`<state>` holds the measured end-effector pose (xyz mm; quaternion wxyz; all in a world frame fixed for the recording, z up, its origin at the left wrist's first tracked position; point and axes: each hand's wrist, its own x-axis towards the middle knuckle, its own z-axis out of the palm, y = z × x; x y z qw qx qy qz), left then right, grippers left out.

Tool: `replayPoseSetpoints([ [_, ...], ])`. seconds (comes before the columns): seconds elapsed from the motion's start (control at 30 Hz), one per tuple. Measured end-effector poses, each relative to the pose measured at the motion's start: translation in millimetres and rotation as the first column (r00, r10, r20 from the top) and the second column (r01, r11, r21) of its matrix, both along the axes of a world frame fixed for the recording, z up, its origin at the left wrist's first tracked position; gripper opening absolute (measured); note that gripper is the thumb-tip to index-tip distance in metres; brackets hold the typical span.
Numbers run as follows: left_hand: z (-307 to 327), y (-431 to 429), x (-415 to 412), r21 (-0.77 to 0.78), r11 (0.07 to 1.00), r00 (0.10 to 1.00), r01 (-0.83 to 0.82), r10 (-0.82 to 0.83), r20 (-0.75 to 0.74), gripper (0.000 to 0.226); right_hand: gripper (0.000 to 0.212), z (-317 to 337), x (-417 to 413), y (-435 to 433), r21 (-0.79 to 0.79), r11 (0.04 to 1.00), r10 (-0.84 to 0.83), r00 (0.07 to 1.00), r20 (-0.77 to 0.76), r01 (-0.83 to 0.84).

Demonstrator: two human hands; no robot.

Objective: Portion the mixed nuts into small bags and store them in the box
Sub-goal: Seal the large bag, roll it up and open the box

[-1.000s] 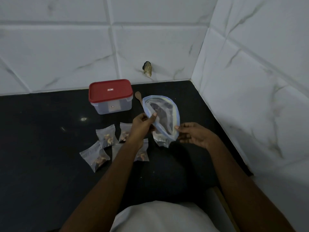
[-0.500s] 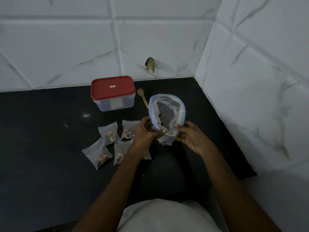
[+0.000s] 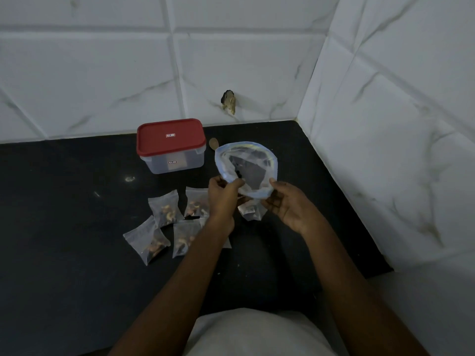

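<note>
Both hands hold a large clear zip bag (image 3: pixel 248 168) with a blue rim, its mouth spread wide toward me above the counter. My left hand (image 3: pixel 223 199) pinches the rim's left side. My right hand (image 3: pixel 285 204) grips the right side. The bag looks nearly empty. Several small clear bags of nuts (image 3: pixel 166 209) lie on the black counter to the left of my hands, and another small bag (image 3: pixel 250 210) shows below the big one. A clear box with a red lid (image 3: pixel 171 145) stands closed behind them.
A wooden spoon (image 3: pixel 213 143) lies between the box and the big bag, mostly hidden. White tiled walls (image 3: pixel 385 124) close the counter at the back and right. A small dark fitting (image 3: pixel 228 101) sticks out of the back wall.
The big bag's mouth has turned to face me and spread into a round opening. My hands have come closer together on its lower rim.
</note>
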<state>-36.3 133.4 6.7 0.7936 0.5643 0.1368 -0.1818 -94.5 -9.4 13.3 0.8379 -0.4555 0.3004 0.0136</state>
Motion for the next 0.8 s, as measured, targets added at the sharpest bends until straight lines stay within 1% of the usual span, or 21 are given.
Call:
replayPoseSetpoints([
  [0.03, 1.5, 0.9, -0.5, 0.008, 1.000, 1.000, 0.022, -0.022, -0.001, 0.039, 0.008, -1.7, -1.5, -2.6, 0.019, 1.000, -0.020, 1.000, 0.008, 0.020],
  [0.1, 2.2, 2.8, -1.3, 0.088, 0.996, 0.999, 0.023, -0.026, 0.035, 0.032, 0.010, -4.3, -3.0, -3.3, 0.018, 0.999, -0.046, 0.999, 0.025, 0.045],
  [0.13, 1.9, 3.7, -1.3, 0.139, 0.990, 0.998, 0.011, -0.019, 0.055, 0.031, 0.013, -4.6, -2.5, -1.7, -0.006, 0.999, -0.051, 0.998, 0.022, 0.051],
  [0.17, 1.6, 4.6, -1.8, 0.192, 0.981, 0.997, 0.000, -0.015, 0.077, 0.029, 0.017, -4.5, -1.9, 0.9, -0.062, 0.997, -0.054, 0.999, 0.006, 0.054],
  [0.2, 0.7, 5.3, -1.9, 0.256, 0.967, 0.994, -0.007, -0.021, 0.109, 0.028, 0.022, -5.2, -0.7, 4.1, -0.158, 0.986, -0.065, 0.998, -0.022, 0.060],
  [0.23, -0.1, 6.0, -2.2, 0.332, 0.943, 0.989, -0.008, -0.042, 0.144, 0.027, 0.028, -7.0, 0.8, 7.1, -0.293, 0.954, -0.089, 0.995, -0.055, 0.069],
  [0.3, -1.6, 7.6, -1.5, 0.462, 0.887, 0.975, 0.006, -0.109, 0.195, 0.028, 0.034, -11.7, 3.4, 11.5, -0.552, 0.831, -0.141, 0.986, -0.085, 0.071],
  [0.33, -1.7, 8.9, -0.6, 0.492, 0.870, 0.970, 0.027, -0.142, 0.197, 0.030, 0.034, -13.8, 3.8, 12.0, -0.622, 0.780, -0.152, 0.985, -0.082, 0.069],
  [0.37, -1.4, 10.3, 1.5, 0.492, 0.868, 0.970, 0.064, -0.170, 0.174, 0.031, 0.035, -14.2, 3.8, 10.8, -0.649, 0.758, -0.154, 0.985, -0.081, 0.065],
  [0.4, -1.0, 11.8, 3.8, 0.464, 0.879, 0.974, 0.113, -0.191, 0.125, 0.033, 0.036, -13.1, 3.5, 7.8, -0.642, 0.764, -0.148, 0.985, -0.089, 0.057],
  [0.43, 0.1, 14.1, 6.2, 0.416, 0.895, 0.977, 0.158, -0.202, 0.063, 0.033, 0.040, -11.9, 3.8, 3.5, -0.609, 0.792, -0.137, 0.986, -0.099, 0.049],
  [0.5, 1.2, 17.7, 12.0, 0.344, 0.916, 0.977, 0.206, -0.209, -0.027, 0.035, 0.048, -9.5, 7.7, -5.7, -0.484, 0.875, -0.104, 0.986, -0.129, 0.029],
  [0.57, -0.8, 19.0, 21.4, 0.305, 0.928, 0.977, 0.215, -0.203, -0.070, 0.044, 0.042, -7.7, 14.3, -13.4, -0.395, 0.918, -0.087, 0.981, -0.176, 0.010],
  [0.63, 3.0, 18.9, 31.9, 0.258, 0.939, 0.973, 0.227, -0.208, -0.099, 0.054, 0.040, -6.9, 22.3, -19.6, -0.328, 0.944, -0.089, 0.980, -0.178, 0.026],
  [0.67, 6.6, 18.5, 37.4, 0.241, 0.943, 0.971, 0.230, -0.206, -0.120, 0.054, 0.042, -6.2, 26.8, -21.8, -0.294, 0.955, -0.087, 0.982, -0.167, 0.035],
  [0.73, 11.6, 17.2, 51.2, 0.229, 0.940, 0.962, 0.252, -0.219, -0.161, 0.049, 0.043, -2.4, 36.1, -25.3, -0.280, 0.960, -0.051, 0.985, -0.164, 0.003],
  [0.8, 17.6, 17.8, 61.9, 0.241, 0.919, 0.948, 0.312, -0.283, -0.147, 0.032, 0.039, 3.6, 41.6, -28.0, -0.288, 0.956, 0.006, 0.986, -0.169, -0.056],
])
